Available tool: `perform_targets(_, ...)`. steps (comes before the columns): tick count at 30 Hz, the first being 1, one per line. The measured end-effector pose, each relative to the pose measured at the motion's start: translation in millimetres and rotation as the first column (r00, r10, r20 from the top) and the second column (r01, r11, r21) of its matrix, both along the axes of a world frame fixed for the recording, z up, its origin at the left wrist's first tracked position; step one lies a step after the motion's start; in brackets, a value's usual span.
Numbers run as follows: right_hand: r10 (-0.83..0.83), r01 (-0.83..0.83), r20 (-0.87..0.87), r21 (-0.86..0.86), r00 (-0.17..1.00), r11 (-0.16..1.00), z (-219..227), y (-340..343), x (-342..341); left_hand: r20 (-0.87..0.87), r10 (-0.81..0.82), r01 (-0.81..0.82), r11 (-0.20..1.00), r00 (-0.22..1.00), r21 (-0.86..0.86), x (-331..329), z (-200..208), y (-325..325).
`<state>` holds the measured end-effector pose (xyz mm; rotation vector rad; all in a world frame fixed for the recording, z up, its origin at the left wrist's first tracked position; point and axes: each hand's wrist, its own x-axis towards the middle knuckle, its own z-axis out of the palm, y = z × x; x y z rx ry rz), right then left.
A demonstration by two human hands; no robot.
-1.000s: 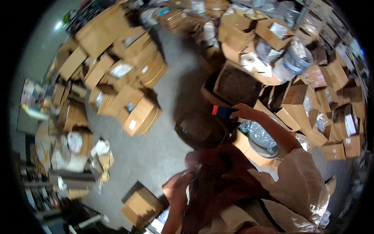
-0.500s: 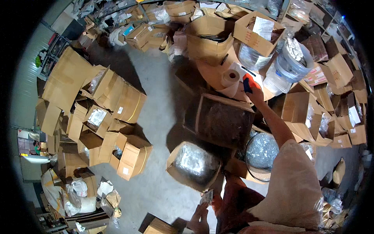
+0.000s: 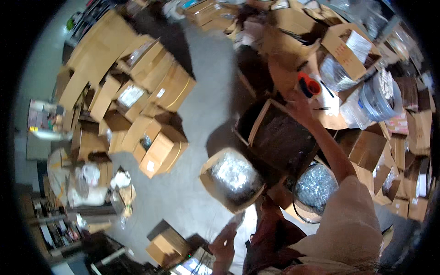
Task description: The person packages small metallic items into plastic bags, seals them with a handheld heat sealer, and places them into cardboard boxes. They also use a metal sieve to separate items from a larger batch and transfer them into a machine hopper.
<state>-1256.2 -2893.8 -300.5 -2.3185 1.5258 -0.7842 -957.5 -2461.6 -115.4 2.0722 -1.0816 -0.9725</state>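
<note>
My right hand [image 3: 299,104] is stretched out over the edge of the brown work surface [image 3: 337,120]. Right beside it is an orange and dark blue tape dispenser [image 3: 310,85], its round orange part showing. The fingers are smeared, so I cannot tell whether they grip it. Near my legs my left hand [image 3: 223,242] hangs low, its fingers drawn together at a small greyish piece [image 3: 238,219] too blurred to name. Beyond that hand, a carton [image 3: 211,195] on the floor holds something wrapped in shiny clear plastic [image 3: 234,170].
A large dark box [image 3: 282,133] stands against the work surface. A mesh-covered round thing [image 3: 316,187] is beside my legs. White paper [image 3: 328,100] lies near a clear plastic bucket [image 3: 380,98]. Opened cartons [image 3: 167,87] are piled on the left, and a small box [image 3: 167,247] is below.
The view has shifted and turned. My right hand and the tape dispenser have moved left across the work surface, where the paper roll no longer shows. My left hand remains low.
</note>
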Motion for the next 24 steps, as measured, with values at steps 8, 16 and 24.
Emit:
perform_targets(8, 0.848, -0.939, 0.479, 0.339, 0.226, 0.059, 242, 248, 185, -0.439, 0.093, -0.297, 0.855, 0.894, -0.424, 15, 81, 25)
perform_targets(16, 0.7, -0.981, 0.688, 0.152, 0.19, 0.117, 327, 417, 240, -0.469, 0.348, -0.563, 0.682, 0.812, -0.468, 45, 178, 175)
perform_targets(24, 0.52, -0.959, 0.844, 0.244, 0.136, -0.146, 361, 595, 262, -0.221, 0.667, -0.635, 0.477, 0.711, -0.607, 8, 223, 352)
